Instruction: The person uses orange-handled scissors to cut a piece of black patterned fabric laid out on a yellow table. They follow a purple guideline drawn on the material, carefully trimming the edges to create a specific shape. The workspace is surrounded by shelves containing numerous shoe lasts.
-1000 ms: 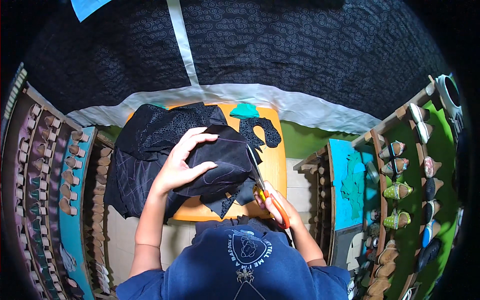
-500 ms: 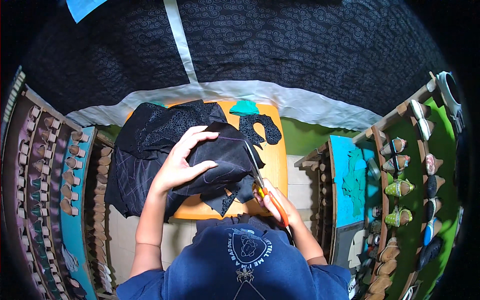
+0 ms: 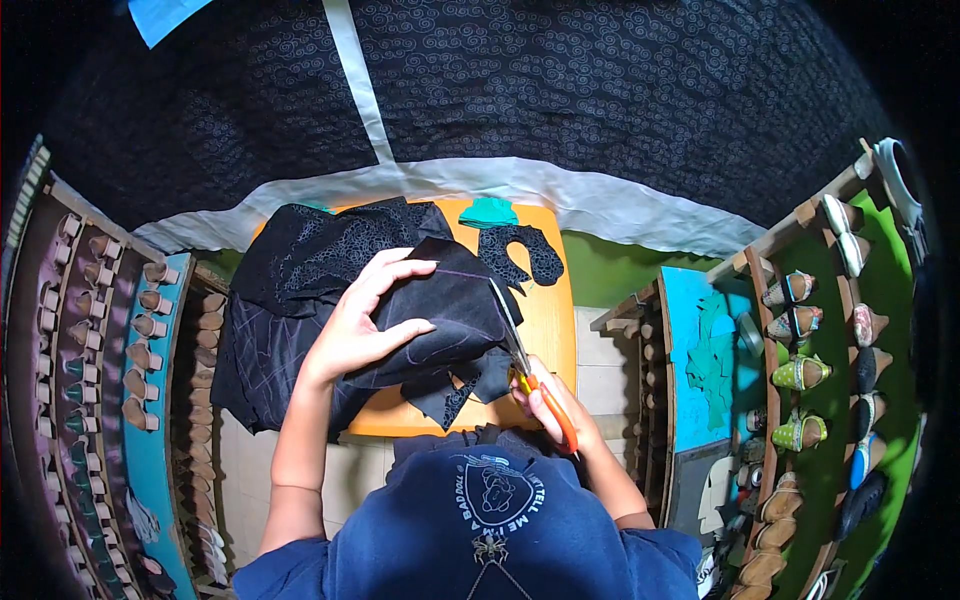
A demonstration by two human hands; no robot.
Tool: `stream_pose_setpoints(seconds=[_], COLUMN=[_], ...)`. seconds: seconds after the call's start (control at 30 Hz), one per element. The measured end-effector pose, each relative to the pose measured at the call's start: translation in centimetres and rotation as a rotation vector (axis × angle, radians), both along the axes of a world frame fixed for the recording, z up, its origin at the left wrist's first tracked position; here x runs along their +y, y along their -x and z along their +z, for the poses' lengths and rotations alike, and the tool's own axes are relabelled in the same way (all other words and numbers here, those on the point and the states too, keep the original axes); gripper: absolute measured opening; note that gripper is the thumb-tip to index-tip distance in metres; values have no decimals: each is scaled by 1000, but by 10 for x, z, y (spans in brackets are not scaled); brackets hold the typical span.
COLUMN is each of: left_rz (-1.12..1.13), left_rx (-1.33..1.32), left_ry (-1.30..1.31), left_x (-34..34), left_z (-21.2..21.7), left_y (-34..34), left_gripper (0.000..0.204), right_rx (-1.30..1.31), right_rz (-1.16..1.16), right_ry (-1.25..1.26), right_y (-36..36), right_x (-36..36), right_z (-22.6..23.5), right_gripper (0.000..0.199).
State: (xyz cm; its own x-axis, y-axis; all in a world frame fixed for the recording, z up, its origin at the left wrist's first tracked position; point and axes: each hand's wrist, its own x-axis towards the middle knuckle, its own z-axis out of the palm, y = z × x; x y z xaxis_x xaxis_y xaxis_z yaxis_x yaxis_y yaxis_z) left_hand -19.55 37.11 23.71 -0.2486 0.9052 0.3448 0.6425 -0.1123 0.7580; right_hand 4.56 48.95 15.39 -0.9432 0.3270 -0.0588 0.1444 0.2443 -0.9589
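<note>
My left hand point(image 3: 362, 325) grips a black fabric piece point(image 3: 455, 310) marked with thin purple outlines, thumb and fingers spread over its surface. At the fabric's right edge, my right hand point(image 3: 545, 400) is wrapped round a pair of scissors point(image 3: 556, 412) with orange handles. Their blades point away from me and lie along the cloth. Part of the handles is hidden by my fingers. A larger heap of black cloth point(image 3: 270, 335), partly patterned and also marked in purple, spreads left of and beneath the piece I hold. Small black cut scraps point(image 3: 452, 402) lie just below it.
Under the cloth stands a yellow-orange table point(image 3: 556, 330). A curved black patterned cutout point(image 3: 545, 262) and folded green fabric point(image 3: 488, 212) rest at its far side. Racks of shoe lasts point(image 3: 140, 355) line the left; shelves with shoes point(image 3: 800, 375) stand right. A dark curtain point(image 3: 600, 100) hangs ahead.
The held fabric's far edge has risen very slightly. Both hands stay almost in place, with the scissors still at the right edge.
</note>
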Motion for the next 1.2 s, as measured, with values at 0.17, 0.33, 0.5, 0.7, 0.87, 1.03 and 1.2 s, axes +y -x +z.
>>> stream_pose_setpoints(seconds=[0.17, 0.33, 0.5, 0.7, 0.87, 1.03, 1.2], left_rz=[-6, -4, -12, -37, -64, -56, -72], left_rx=[-18, -27, -39, -35, -66, -52, 0], left_ry=[-6, -10, -11, -12, -25, -13, -18], left_x=[0, 0, -1, -1, -1, -1, -1], left_z=[1, -1, -1, 4, 3, 5, 9], left_y=[0, 0, -1, -6, -7, -8, -12], left_gripper=[48, 52, 52, 52, 51, 51, 49], right_rx=[53, 60, 52, 78, 50, 66, 114], right_rz=[-79, -91, -37, -29, -21, -55, -87], right_ry=[117, 116, 55, 18, 7, 18, 66], right_y=[3, 3, 1, 4, 6, 6, 6], right_x=[-5, -6, -4, -5, -4, -7, -9], right_z=[-3, -3, -2, -5, 1, 3, -2], right_gripper=[55, 57, 43, 35, 34, 37, 43])
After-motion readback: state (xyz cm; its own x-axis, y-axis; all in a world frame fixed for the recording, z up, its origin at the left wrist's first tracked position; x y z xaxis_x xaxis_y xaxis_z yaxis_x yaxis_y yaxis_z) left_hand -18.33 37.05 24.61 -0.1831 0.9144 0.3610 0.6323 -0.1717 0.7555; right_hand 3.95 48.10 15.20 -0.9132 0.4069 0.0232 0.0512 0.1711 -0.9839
